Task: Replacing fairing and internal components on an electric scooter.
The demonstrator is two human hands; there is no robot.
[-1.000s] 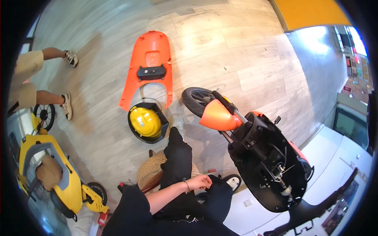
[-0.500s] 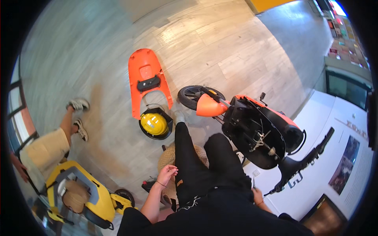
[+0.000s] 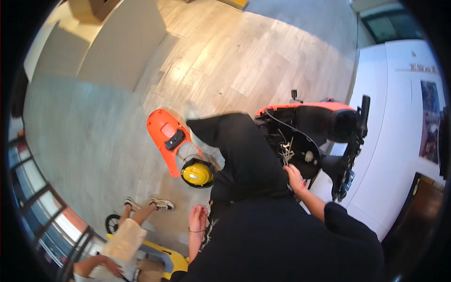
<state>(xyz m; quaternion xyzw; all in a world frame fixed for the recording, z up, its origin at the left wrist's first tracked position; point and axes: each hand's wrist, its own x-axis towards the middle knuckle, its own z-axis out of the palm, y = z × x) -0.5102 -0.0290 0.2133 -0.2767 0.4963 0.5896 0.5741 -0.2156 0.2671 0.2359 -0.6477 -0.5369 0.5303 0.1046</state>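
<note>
The right hand (image 3: 295, 179) bends its fingers against pale, thin strands (image 3: 285, 151) at the hollow black shell of an orange-trimmed scooter (image 3: 312, 123), just beyond it; I cannot tell whether it grasps any. The left hand (image 3: 198, 219) is loosely curled, contents unclear; beyond it sits a glossy yellow dome (image 3: 197, 174). Wall lettering (image 3: 423, 68), far right of the right hand, is too small to read.
</note>
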